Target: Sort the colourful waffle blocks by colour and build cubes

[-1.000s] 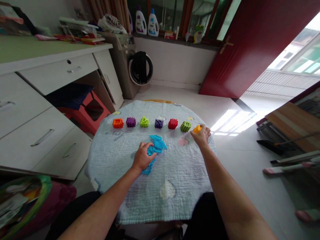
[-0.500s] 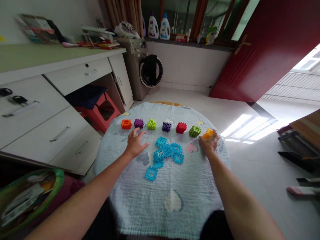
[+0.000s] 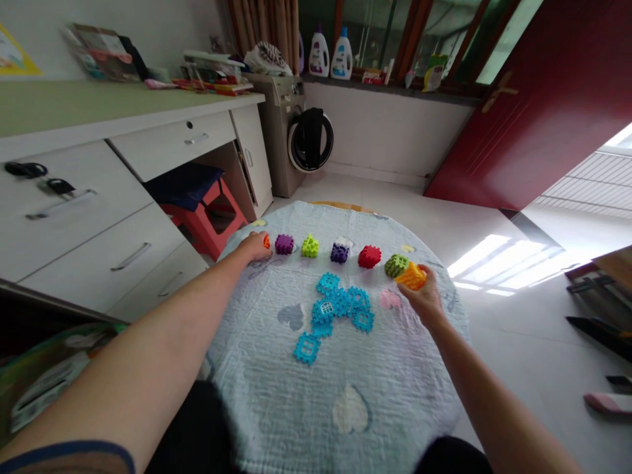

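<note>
My right hand (image 3: 425,295) grips a stack of yellow-orange notched building tiles (image 3: 413,276), close beside an olive-green stack (image 3: 396,265). At the left end of the row, my left hand (image 3: 255,246) closes around the orange notched pieces (image 3: 266,241) and hides most of them. Between the hands stand a purple stack (image 3: 284,244), a lime-green one (image 3: 310,246), a dark purple one (image 3: 340,252) and a red one (image 3: 370,257). Nearer to me, several blue notched tiles (image 3: 340,303) lie in a loose, overlapping group, with one blue tile (image 3: 307,348) at its lower left end.
A pale patterned cloth (image 3: 345,368) covers the round table. Behind it are a washing machine (image 3: 281,131) with its door open and a red stool (image 3: 222,210) under the desk. White drawers (image 3: 93,230) stand at left, a red door (image 3: 518,99) at right.
My left hand has moved left from beside the purple stack onto the orange pieces. My right hand has lifted the yellow-orange stack and brought it slightly toward me. The view has shifted a little.
</note>
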{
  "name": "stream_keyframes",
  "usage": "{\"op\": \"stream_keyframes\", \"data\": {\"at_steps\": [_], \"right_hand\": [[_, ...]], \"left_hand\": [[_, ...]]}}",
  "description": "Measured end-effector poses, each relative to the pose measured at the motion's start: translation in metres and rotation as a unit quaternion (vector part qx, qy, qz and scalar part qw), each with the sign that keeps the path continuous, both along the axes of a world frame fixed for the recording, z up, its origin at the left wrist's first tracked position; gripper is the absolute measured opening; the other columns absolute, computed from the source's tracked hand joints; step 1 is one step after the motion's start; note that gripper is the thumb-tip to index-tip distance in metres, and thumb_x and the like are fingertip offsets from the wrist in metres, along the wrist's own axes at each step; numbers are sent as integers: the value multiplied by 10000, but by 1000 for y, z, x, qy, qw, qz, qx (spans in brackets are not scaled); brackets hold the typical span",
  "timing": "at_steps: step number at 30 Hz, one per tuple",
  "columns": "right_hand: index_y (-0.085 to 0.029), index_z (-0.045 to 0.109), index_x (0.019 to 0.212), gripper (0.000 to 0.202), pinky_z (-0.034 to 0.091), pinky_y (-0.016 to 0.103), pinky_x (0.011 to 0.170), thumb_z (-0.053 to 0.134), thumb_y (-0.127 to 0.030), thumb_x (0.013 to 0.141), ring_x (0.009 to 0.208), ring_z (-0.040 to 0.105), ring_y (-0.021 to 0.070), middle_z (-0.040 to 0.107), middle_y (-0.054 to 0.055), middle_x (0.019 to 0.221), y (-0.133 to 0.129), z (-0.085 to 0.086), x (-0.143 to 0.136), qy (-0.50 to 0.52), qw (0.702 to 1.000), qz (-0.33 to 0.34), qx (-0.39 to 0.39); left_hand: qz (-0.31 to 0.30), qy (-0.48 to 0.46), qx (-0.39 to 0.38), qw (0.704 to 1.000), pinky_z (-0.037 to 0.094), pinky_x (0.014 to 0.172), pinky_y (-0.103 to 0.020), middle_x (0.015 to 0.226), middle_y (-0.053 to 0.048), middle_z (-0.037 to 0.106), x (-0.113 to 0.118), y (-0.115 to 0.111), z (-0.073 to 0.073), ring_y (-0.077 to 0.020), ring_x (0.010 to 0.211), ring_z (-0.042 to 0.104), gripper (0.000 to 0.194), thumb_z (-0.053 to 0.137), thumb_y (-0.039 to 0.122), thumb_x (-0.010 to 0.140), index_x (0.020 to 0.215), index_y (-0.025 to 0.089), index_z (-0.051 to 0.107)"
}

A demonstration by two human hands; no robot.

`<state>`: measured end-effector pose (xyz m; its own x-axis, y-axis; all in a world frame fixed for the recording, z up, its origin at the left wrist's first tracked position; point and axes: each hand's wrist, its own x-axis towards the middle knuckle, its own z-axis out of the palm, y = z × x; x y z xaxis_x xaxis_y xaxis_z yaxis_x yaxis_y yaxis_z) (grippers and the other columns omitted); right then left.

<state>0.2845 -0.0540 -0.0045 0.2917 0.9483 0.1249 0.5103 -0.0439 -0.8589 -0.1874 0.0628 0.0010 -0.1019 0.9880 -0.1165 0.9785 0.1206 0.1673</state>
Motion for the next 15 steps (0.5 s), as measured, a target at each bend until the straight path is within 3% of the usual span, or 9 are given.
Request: {"op": "stream_keyframes", "data": {"at_steps": [3,6,11,15], "right_hand": [[-270,389,1219,700,546,334,664,739,-390,625,778,615,183,592,1,923,-17,24,-39,127,978,151,-75],[-268,414,1189,654,547,290,546,737,-412,638,725,619,172,599,-11,893,-25,36,-76,150,955,220,-127],[-259,428,1132,508,537,282,480,646,-488,735,709,636,182,604,3,897,-24,35,-113,139,950,227,-160],[-225,479,1052,342,511,264,512,521,-492,841,730,621,178,607,25,877,-20,35,-124,29,972,197,-125]], "left_hand": [[-2,5,-5,1000,441,789,-344,1079,-131,569,2,-1,-1,-263,937,582,513,721,314,600,1043,137,532],[20,16,2,1000,455,721,-343,1083,-139,562,1,-13,-3,-280,906,595,526,728,405,591,1022,175,535],[38,-11,44,998,448,673,-331,972,-118,579,4,-56,3,-269,858,597,505,689,544,624,950,189,538],[-7,-104,102,989,437,675,-303,872,-56,599,34,-99,22,-226,822,586,452,675,554,657,904,203,531]]}}
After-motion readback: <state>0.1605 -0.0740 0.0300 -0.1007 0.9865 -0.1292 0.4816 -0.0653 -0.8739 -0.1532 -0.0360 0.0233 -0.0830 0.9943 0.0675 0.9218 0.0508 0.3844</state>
